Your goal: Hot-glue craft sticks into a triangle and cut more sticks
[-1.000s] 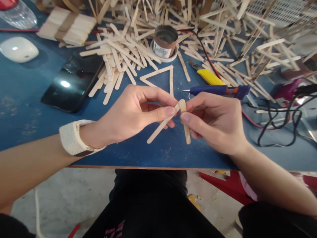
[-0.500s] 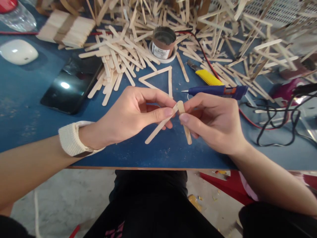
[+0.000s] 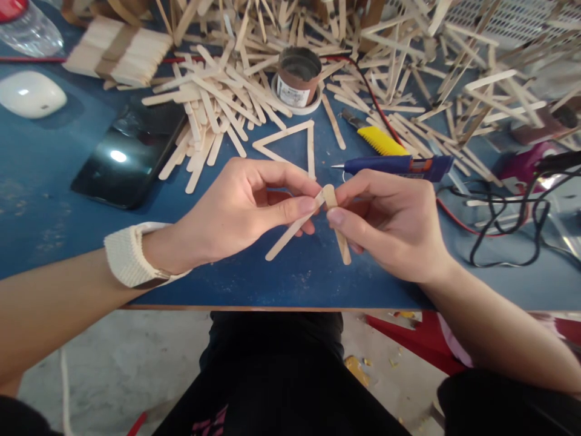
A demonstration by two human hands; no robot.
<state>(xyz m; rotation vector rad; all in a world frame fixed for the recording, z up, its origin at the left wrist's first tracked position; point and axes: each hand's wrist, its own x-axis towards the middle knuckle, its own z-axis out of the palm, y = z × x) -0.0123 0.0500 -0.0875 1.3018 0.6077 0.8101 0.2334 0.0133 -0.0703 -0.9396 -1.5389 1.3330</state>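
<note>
Between thumb and fingers, my left hand (image 3: 263, 209) pinches a wooden popsicle stick (image 3: 287, 240) that slants down to the left. My right hand (image 3: 385, 221) grips a second popsicle stick (image 3: 342, 243), which slopes steeply down to the right. The two sticks overlap at their upper ends, forming an upside-down V; whether they are stuck together I cannot tell. Just beyond my hands lies a triangle of popsicle sticks (image 3: 310, 145), its near part hidden by my left hand. A blue glue tube (image 3: 385, 166) with a thin nozzle rests behind my right hand.
A yellow cutter (image 3: 381, 140) and a brown labelled tub (image 3: 297, 79) stand behind. Loose sticks (image 3: 213, 109) heap across the back. At left are a black phone (image 3: 129, 154), a white mouse (image 3: 31, 94) and a bundle of sticks (image 3: 140, 51). A black cable (image 3: 481, 242) coils at right.
Almost nothing differs. The whole view has shifted very slightly, and both hands keep the same hold on the two joined-end sticks.
</note>
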